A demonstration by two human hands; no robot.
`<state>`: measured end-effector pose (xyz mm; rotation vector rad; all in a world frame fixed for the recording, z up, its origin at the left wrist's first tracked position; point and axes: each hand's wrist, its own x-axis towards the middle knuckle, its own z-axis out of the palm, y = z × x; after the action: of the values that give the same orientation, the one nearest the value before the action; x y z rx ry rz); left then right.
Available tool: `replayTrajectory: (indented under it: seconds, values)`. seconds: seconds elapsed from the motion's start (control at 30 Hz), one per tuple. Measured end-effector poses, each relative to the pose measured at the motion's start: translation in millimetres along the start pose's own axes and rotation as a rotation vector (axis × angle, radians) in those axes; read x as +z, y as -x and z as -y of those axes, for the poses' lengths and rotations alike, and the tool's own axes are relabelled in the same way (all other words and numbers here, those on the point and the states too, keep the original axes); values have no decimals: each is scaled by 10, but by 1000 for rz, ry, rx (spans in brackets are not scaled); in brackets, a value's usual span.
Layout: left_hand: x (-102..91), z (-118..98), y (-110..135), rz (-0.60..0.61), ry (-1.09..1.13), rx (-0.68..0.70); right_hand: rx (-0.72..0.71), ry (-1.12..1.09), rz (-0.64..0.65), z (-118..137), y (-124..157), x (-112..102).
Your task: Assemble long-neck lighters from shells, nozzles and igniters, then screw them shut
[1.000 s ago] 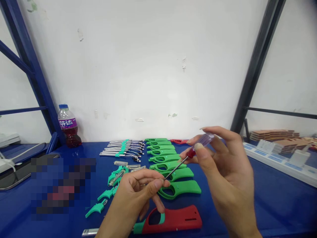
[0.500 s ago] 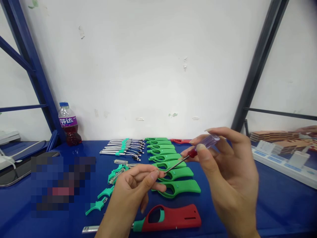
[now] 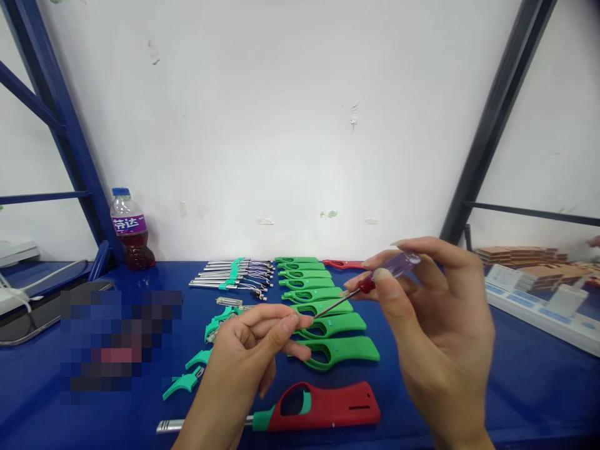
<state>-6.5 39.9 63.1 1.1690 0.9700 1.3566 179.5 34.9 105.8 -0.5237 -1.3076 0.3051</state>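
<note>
A screwdriver (image 3: 367,285) slants in the air above and beyond the red lighter (image 3: 347,405) on the bench (image 3: 529,400); the right hand (image 3: 438,312), to the lighter's right, has its fingers clamped on the screwdriver's handle. The left hand (image 3: 250,347), above the lighter's barrel, holds thumb and forefinger together by the screwdriver's tip, though I cannot tell whether they pinch a tiny part. The step in hand looks like settling something at that tip, so the next move seems to call for steady fingers and careful alignment. Green shells (image 3: 354,350) lie in a row beyond the lighter
</note>
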Motion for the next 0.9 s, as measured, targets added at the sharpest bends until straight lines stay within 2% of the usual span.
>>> replayTrajectory:
  seconds: [0.3, 0.57, 0.9]
  values:
    - [82, -120, 77, -52, -21, -8, -14, -1, 15, -26, 6, 13]
    - [-5, -21, 2, 10, -15, 5, -42, 35, 20, -51, 9, 11]
    - [130, -162, 101, -62, -27, -18, -20, 49, 53, -21, 24, -20]
